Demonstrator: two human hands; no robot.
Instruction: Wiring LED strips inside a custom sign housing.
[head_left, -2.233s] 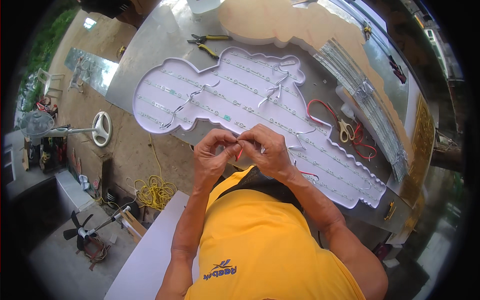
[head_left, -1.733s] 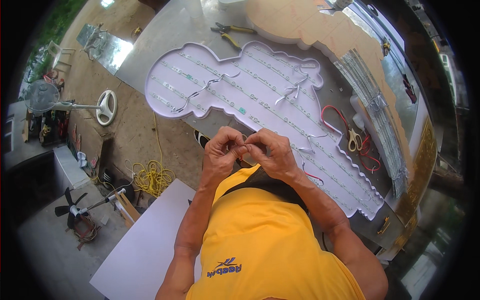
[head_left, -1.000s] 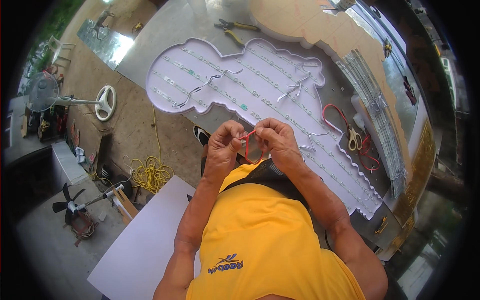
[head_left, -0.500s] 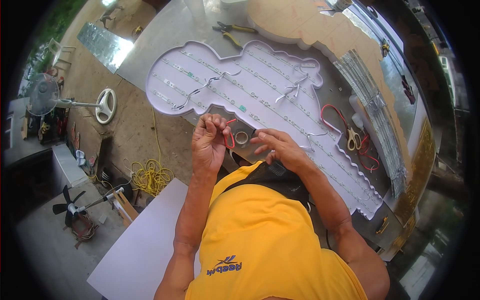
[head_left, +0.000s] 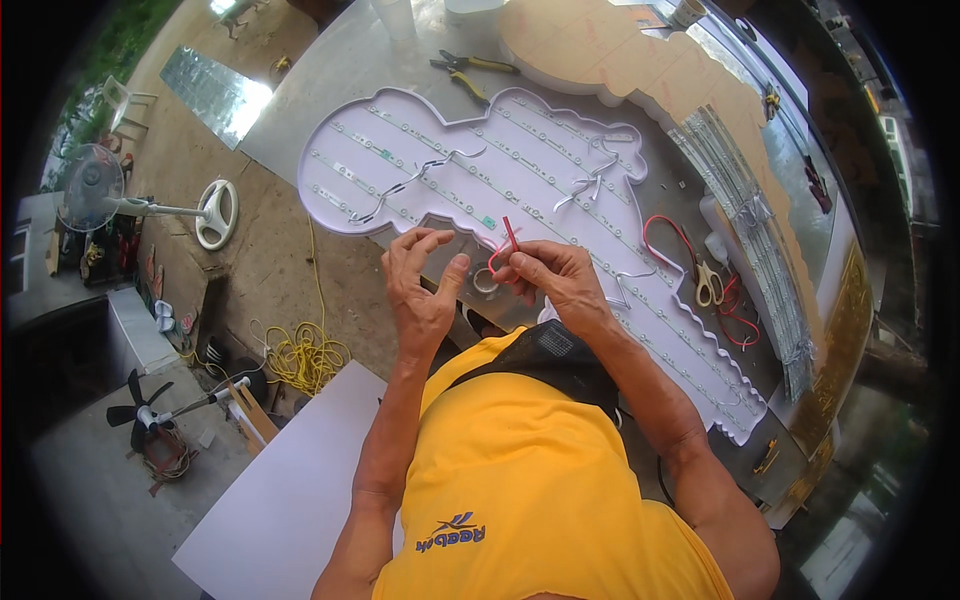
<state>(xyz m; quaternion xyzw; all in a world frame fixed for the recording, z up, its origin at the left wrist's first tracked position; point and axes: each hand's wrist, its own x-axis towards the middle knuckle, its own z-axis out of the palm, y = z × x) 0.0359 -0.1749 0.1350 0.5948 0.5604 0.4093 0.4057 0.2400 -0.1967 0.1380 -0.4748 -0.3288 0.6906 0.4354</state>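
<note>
A short piece of red wire (head_left: 510, 232) is pinched between the thumb and fingers of my right hand (head_left: 550, 280), one end sticking up and a loop bending to the left. My left hand (head_left: 420, 280) is apart from it, thumb and fingers spread, holding nothing. Just beyond both hands lies a white, cloud-edged sign tray (head_left: 465, 165) with rows of LED strips and loose white-and-black leads. A roll of tape (head_left: 484, 281) shows on the table between my hands, partly hidden by the right one.
Wire pliers (head_left: 465, 75) lie at the far edge of the tray. To the right are scissors (head_left: 709, 285), more red wire (head_left: 738, 325) and a bundle of silvery strips (head_left: 745, 215). A white sheet (head_left: 280, 490) is at lower left, yellow cord (head_left: 303, 357) on the floor beyond it.
The red wire has passed from my left hand to my right. My left fingers have opened, and the right hand has closed on the wire.
</note>
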